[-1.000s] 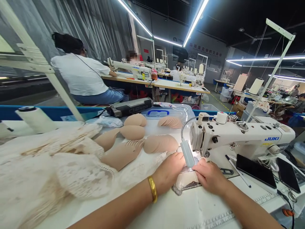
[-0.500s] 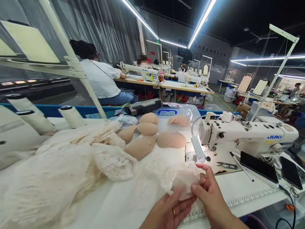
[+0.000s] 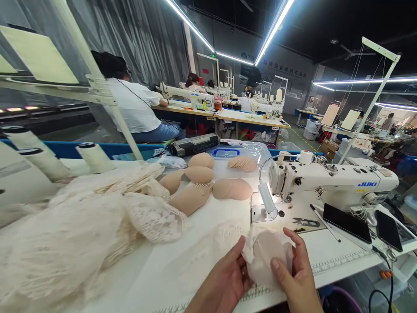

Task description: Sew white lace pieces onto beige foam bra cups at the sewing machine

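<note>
A thin whitish fabric piece (image 3: 269,256), with a rounded beige shape showing through it, is held up between both hands near the table's front edge. My right hand (image 3: 298,271) grips its right side, thumb pressed on the front and index finger raised behind. At its left edge, my left hand (image 3: 228,274) holds it with the thumb up and the other fingers curled beneath. Sheer lace (image 3: 228,234) lies on the table just left of the hands. Beyond them stands a white sewing machine (image 3: 332,178) with a lit lamp (image 3: 267,198) by its needle area.
Lace fabric (image 3: 78,234) is heaped at left. Beige pads (image 3: 233,189) lie in stacks, some on a clear plastic box (image 3: 254,152). Thread snips (image 3: 306,222), a pen (image 3: 325,224) and phones (image 3: 347,221) lie at right. A person in white (image 3: 133,104) sits at back left.
Both hands have moved slightly right with the fabric and now hold it more upright and spread. My left thumb has come up to its left edge. The view has shifted a little.
</note>
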